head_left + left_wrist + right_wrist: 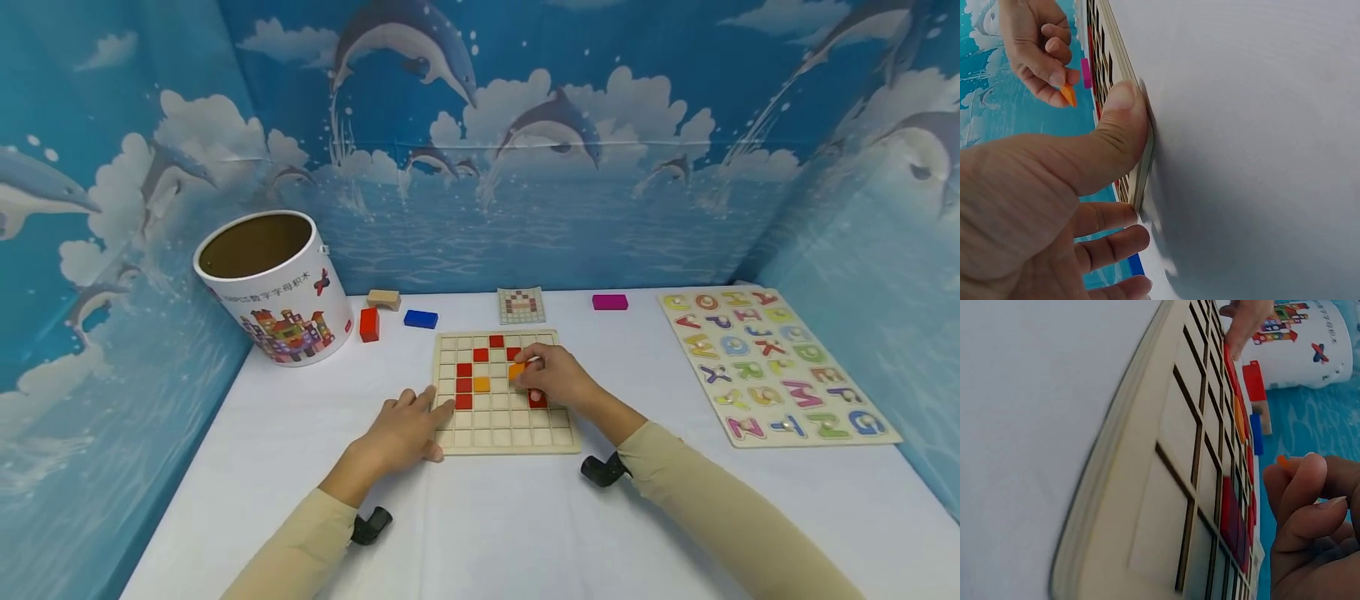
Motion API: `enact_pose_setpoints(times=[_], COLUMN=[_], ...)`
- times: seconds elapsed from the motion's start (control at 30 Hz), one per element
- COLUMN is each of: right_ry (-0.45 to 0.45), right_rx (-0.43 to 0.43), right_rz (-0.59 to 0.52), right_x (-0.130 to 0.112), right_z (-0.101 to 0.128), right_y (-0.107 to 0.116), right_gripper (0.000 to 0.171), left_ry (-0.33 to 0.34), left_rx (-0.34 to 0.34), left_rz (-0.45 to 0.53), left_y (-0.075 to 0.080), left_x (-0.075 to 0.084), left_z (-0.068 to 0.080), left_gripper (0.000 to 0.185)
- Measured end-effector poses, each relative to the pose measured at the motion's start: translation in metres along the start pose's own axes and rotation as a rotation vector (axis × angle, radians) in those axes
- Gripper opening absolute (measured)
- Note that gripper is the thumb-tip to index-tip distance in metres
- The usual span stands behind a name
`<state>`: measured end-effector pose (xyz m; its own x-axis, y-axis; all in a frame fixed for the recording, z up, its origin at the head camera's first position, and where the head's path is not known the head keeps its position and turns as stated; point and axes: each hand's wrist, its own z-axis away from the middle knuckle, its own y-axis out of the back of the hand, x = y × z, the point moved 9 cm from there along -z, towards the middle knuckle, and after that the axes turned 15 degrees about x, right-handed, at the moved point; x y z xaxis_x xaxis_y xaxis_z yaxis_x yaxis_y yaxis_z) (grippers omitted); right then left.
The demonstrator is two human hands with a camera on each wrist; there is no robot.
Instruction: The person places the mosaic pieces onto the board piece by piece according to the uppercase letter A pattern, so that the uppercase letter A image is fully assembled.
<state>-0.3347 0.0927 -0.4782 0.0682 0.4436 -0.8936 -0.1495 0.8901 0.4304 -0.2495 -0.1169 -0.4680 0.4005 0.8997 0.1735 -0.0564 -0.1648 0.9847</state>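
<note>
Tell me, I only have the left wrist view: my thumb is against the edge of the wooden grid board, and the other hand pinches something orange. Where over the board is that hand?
Observer: The right hand holds the small orange square tile over the right middle of the wooden grid board, in the head view.
Operator: Any orange already placed?
Observer: Yes, one orange tile sits in a cell, just right of a column of red tiles.
Operator: What lies beyond the board?
Observer: A small pattern card lies on the white table behind it, with a blue block and a red block to its left.
</note>
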Motion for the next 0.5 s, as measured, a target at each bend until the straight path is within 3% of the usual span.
enact_pose_setpoints(times=[0.13, 0.3, 0.5], right_ry=[0.112, 0.221, 0.267], right_rx=[-0.016, 0.026, 0.024], right_rz=[0.104, 0.277, 0.346], right_x=[-0.009, -0.019, -0.026], right_z=[0.0, -0.001, -0.004], right_y=[-0.014, -0.02, -0.027], right_gripper=[0.026, 0.02, 0.018], left_ry=[0.003, -0.011, -0.003], left_rx=[-0.011, -0.006, 0.005], left_rz=[-0.008, -0.003, -0.005], left_y=[-0.003, -0.004, -0.003], left_x=[0.0, 0.002, -0.001], left_z=[0.0, -0.001, -0.001], left_gripper=[0.078, 0.078, 0.079])
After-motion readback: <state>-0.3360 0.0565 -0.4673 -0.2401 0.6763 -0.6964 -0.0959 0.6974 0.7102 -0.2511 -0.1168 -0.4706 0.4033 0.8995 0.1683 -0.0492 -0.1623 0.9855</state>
